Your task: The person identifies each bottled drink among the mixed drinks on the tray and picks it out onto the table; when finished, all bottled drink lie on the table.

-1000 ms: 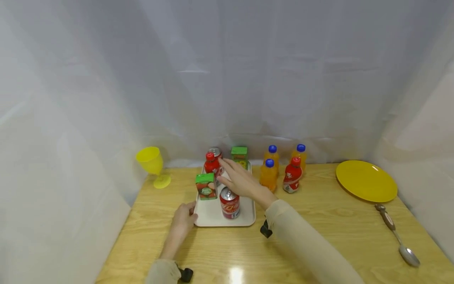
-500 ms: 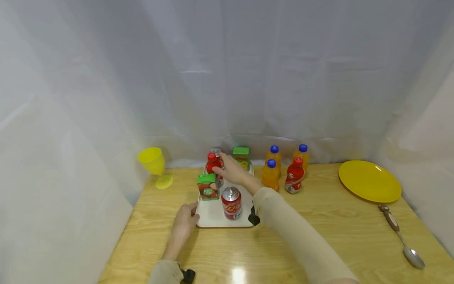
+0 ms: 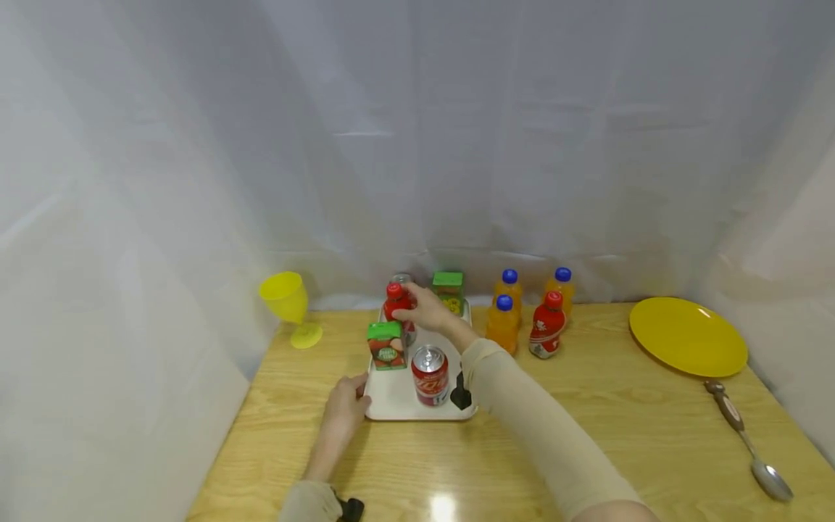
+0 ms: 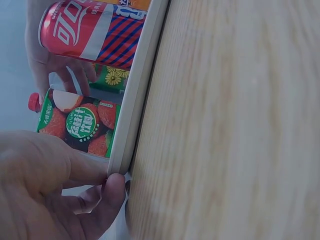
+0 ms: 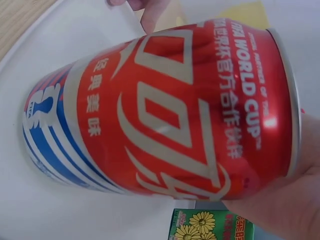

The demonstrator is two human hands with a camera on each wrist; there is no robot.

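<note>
My left hand (image 3: 344, 407) pinches the near-left corner of a white tray (image 3: 391, 402). My right hand (image 3: 430, 313) reaches over the tray, thumb and forefinger around a red-capped red bottle (image 3: 393, 307). Behind that bottle is a soda can (image 3: 401, 278), mostly hidden. A lychee juice box (image 4: 82, 125) stands upright in front of the bottle, near the left rim. Another red soda can (image 3: 430, 377) stands on the tray's near part; in the right wrist view this can (image 5: 165, 110) hides most of the right fingers. A green-topped box (image 3: 448, 293) stands at the far right of the tray.
A yellow goblet (image 3: 287, 301) stands left of the tray. To the right are several orange bottles (image 3: 501, 330) with blue caps and another red bottle (image 3: 546, 326). Farther right lie a yellow plate (image 3: 688, 337) and a spoon (image 3: 744, 431). White sheeting (image 3: 424, 145) encloses the table.
My right hand has moved left and drawn in around the red bottle, its fingers less spread. The left hand stays on the tray corner. The view has shifted slightly.
</note>
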